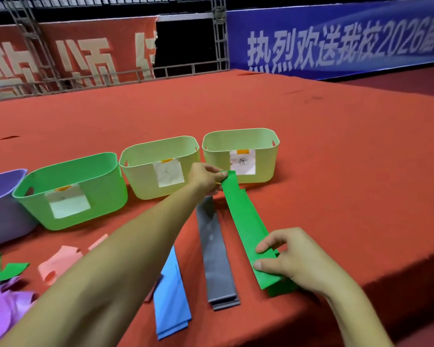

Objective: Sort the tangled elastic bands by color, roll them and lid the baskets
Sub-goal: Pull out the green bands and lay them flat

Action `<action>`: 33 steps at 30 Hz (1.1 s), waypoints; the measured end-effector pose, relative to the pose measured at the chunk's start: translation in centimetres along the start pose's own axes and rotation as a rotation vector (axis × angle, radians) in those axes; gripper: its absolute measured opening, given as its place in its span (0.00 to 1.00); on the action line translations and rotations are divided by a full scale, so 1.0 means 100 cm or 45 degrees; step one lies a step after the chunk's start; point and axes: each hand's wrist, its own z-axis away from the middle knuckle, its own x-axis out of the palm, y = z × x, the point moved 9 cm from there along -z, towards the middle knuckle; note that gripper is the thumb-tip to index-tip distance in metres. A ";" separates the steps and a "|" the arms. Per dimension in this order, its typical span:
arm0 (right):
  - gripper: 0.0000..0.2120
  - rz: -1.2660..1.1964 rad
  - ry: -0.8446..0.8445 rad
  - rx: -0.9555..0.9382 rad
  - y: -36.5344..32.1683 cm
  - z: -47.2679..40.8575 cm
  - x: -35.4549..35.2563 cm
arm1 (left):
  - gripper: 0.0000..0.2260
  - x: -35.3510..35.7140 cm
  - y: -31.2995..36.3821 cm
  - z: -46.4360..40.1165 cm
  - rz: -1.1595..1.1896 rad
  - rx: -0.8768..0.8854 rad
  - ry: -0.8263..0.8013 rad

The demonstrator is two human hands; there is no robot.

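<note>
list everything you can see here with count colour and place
baskets: four in a row; purple far left, green, two pale yellow-green
green band: one, stretched flat between both hands
grey band: one, flat, left of it
blue band: one, flat, left of the grey
pink bands: tangled, before the green basket
purple bands: heap, bottom left
table: red cloth
left hand: pinches the band's far end
right hand: pinches the near end

You hold a plain bright green band (pixel 246 221) over a red cloth (pixel 311 146), beside a grey band (pixel 214 249) and a light blue band (pixel 171 291). Your baskets run purple (pixel 0 211), green (pixel 73 191), then two pale yellow ones (pixel 145 176) (pixel 266 156), each with a white label. Pink bands (pixel 60 264) and lilac bands (pixel 3 304) lie at your left.
</note>
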 end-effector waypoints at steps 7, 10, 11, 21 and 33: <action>0.07 0.112 -0.045 0.090 0.024 -0.002 -0.005 | 0.06 0.037 -0.015 -0.013 -0.111 0.016 -0.015; 0.07 0.096 -0.028 0.128 0.031 -0.004 -0.008 | 0.06 0.040 -0.021 -0.016 -0.174 0.034 0.033; 0.07 0.099 -0.035 0.136 0.032 -0.004 -0.008 | 0.06 0.041 -0.022 -0.015 -0.195 0.041 0.039; 0.12 0.247 -0.116 0.195 0.040 -0.005 0.002 | 0.08 0.049 -0.029 -0.017 -0.431 0.116 0.042; 0.07 0.551 -0.122 0.233 0.035 -0.006 0.005 | 0.11 0.065 -0.005 0.000 -1.017 0.407 0.161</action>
